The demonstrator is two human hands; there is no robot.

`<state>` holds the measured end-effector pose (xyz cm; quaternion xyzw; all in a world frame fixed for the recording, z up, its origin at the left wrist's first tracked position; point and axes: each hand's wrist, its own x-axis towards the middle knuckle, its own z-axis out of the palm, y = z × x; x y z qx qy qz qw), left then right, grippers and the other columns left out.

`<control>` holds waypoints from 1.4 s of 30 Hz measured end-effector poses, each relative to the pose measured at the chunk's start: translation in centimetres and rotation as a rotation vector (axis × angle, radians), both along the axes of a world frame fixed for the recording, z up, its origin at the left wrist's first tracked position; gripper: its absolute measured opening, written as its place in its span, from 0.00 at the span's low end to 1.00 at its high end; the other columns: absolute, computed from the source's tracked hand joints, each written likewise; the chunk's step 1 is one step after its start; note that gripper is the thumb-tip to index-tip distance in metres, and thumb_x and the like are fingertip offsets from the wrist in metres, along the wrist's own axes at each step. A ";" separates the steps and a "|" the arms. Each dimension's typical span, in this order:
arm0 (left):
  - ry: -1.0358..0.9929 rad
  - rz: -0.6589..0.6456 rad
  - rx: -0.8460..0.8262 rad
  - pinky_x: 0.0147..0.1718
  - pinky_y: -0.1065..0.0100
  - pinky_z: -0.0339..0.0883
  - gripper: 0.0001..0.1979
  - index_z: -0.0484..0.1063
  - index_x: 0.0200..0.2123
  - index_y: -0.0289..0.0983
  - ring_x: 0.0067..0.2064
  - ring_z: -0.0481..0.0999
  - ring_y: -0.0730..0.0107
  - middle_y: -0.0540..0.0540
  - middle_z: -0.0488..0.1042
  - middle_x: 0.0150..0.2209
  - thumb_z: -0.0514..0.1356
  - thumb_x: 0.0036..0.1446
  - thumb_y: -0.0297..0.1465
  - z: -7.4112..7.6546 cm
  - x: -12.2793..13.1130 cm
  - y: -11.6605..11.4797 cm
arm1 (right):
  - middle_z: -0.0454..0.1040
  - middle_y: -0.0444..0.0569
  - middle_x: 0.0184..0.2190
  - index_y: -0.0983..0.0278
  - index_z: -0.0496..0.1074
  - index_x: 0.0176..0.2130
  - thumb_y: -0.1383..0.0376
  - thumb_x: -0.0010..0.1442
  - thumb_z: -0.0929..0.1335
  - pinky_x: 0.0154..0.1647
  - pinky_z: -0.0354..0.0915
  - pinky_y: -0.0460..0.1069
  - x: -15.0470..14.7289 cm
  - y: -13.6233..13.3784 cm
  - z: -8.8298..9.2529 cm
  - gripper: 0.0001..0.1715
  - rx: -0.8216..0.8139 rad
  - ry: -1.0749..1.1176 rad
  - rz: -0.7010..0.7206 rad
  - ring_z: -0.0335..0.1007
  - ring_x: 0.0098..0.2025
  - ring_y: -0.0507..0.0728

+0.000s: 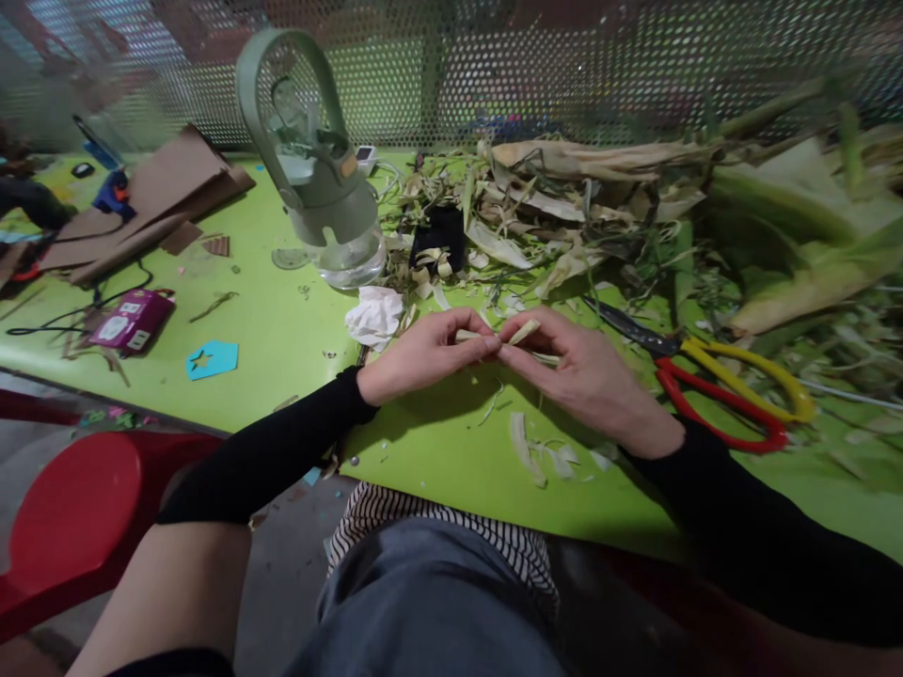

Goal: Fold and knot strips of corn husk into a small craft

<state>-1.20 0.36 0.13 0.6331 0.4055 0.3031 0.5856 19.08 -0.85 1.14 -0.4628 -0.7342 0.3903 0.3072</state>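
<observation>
My left hand (441, 353) and my right hand (568, 362) meet over the green table, fingertips pinched close together. Between them is a narrow pale strip of corn husk (523, 331); its ends poke out by the fingers of both hands. The fingers cover its middle. Just below my hands lie loose husk scraps (526, 451). To the right of my right hand rest scissors (670, 350) with one red and one yellow handle. A crumpled white tissue (375, 318) sits beside my left hand.
A green-lidded water bottle (335, 197) stands behind my left hand. Heaped corn husks (593, 188) surround a black phone-like object (438, 240). Leftward are a purple box (132, 322), a blue paper cutout (212, 360) and brown cardboard (151, 197). A red stool (77, 517) stands below the table edge.
</observation>
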 end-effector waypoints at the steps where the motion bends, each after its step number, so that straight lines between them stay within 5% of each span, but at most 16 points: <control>1: 0.035 0.000 0.020 0.32 0.71 0.60 0.15 0.70 0.35 0.35 0.30 0.67 0.78 0.51 0.73 0.31 0.63 0.62 0.41 0.0 -0.1 0.0 | 0.79 0.45 0.32 0.57 0.73 0.37 0.53 0.62 0.72 0.37 0.70 0.54 0.0 0.0 0.0 0.12 -0.048 0.048 0.004 0.76 0.34 0.58; 7: 0.155 -0.025 0.096 0.30 0.70 0.55 0.19 0.68 0.31 0.36 0.29 0.63 0.77 0.52 0.69 0.28 0.61 0.64 0.46 0.6 -0.6 0.3 | 0.81 0.47 0.36 0.59 0.75 0.42 0.55 0.57 0.76 0.43 0.74 0.54 0.4 0.5 -0.1 0.16 -0.425 0.284 0.091 0.78 0.38 0.57; 13: 0.078 -0.095 -0.026 0.26 0.71 0.50 0.21 0.67 0.31 0.36 0.25 0.58 0.79 0.54 0.65 0.24 0.63 0.60 0.48 2.1 -0.7 -0.1 | 0.83 0.51 0.38 0.58 0.78 0.41 0.49 0.58 0.74 0.44 0.77 0.57 1.6 1.1 0.4 0.18 -0.692 0.502 0.219 0.80 0.39 0.60; 16: -0.005 -0.081 -0.045 0.25 0.71 0.50 0.21 0.67 0.32 0.37 0.25 0.59 0.79 0.54 0.65 0.25 0.64 0.59 0.49 2.4 -0.7 -0.2 | 0.83 0.53 0.38 0.58 0.78 0.40 0.48 0.57 0.71 0.43 0.76 0.60 1.7 1.1 0.3 0.20 -0.652 0.547 0.187 0.81 0.39 0.63; 22: -0.086 0.009 0.006 0.27 0.71 0.55 0.19 0.64 0.30 0.38 0.26 0.61 0.78 0.53 0.65 0.26 0.60 0.64 0.47 1.2 -0.3 -0.2 | 0.82 0.49 0.43 0.55 0.77 0.44 0.60 0.49 0.75 0.50 0.75 0.60 0.6 0.5 -1.0 0.20 -0.514 0.610 0.025 0.79 0.44 0.61; 27: 0.020 0.027 0.217 0.29 0.70 0.55 0.17 0.65 0.30 0.37 0.27 0.60 0.77 0.52 0.66 0.26 0.59 0.65 0.43 0.2 0.0 -0.2 | 0.78 0.48 0.50 0.57 0.77 0.43 0.48 0.61 0.72 0.46 0.75 0.52 -0.8 0.1 -1.7 0.18 -0.391 0.482 -0.053 0.75 0.42 0.55; 33: 0.190 0.047 0.431 0.30 0.69 0.53 0.15 0.63 0.28 0.38 0.27 0.58 0.77 0.54 0.62 0.24 0.57 0.66 0.38 0.3 -0.1 -0.4 | 0.74 0.44 0.43 0.59 0.78 0.34 0.52 0.55 0.78 0.38 0.71 0.47 -1.2 0.0 -1.5 0.14 -0.346 0.502 -0.102 0.68 0.34 0.49; 38: 0.139 -0.096 0.387 0.31 0.69 0.54 0.14 0.63 0.29 0.37 0.28 0.59 0.76 0.54 0.60 0.25 0.55 0.67 0.37 1.2 -0.5 -0.3 | 0.68 0.40 0.27 0.60 0.75 0.30 0.54 0.53 0.79 0.31 0.66 0.47 -1.1 -0.4 -0.8 0.16 -0.424 0.567 -0.099 0.63 0.28 0.49; 42: 0.093 -0.123 0.366 0.31 0.70 0.53 0.13 0.63 0.29 0.37 0.29 0.57 0.77 0.55 0.58 0.26 0.55 0.66 0.37 1.7 -0.7 -0.4 | 0.67 0.40 0.24 0.60 0.76 0.29 0.54 0.50 0.81 0.29 0.64 0.47 -1.0 -0.8 0.1 0.17 -0.495 0.615 -0.099 0.61 0.27 0.49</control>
